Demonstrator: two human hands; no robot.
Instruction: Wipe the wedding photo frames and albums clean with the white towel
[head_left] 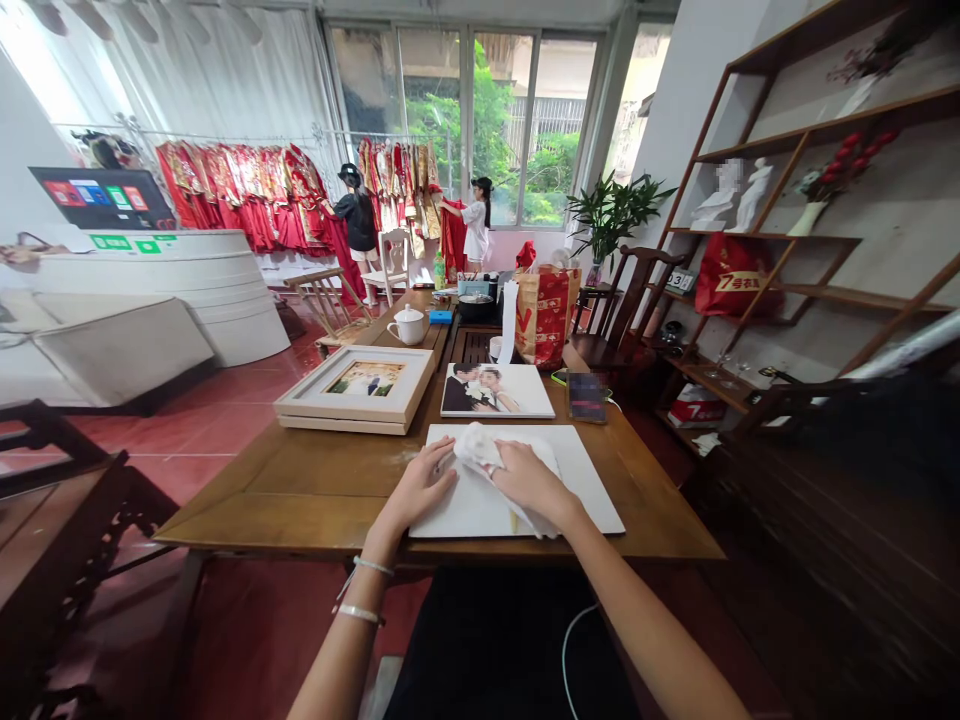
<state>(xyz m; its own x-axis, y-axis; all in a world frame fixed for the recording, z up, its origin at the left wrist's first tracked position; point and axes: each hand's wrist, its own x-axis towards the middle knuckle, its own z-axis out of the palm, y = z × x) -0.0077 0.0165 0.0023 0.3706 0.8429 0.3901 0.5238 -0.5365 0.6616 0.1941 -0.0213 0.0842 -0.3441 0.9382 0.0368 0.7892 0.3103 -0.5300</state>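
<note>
A flat white board (pixel 585 490) lies near the front edge of the wooden table (pixel 300 490). My left hand (pixel 424 480) rests on the board's left part, its fingers stretched out and holding nothing. My right hand (pixel 532 480) grips a bunched white cloth (pixel 476 447) and presses it on the board; part of the cloth hangs out under the palm. Just behind the board lies a photo panel (pixel 499 390) showing a couple. Two stacked pale frames (pixel 352 385), the top one holding a small photo, sit to the left.
Behind are a white lidded mug (pixel 407 325), a red-and-tan paper bag (pixel 547 315) and a phone (pixel 586 397) on the right. Dark wooden chairs (pixel 626 300) flank the table. Two people (pixel 476 225) stand at racks of red garments (pixel 240 195) far back.
</note>
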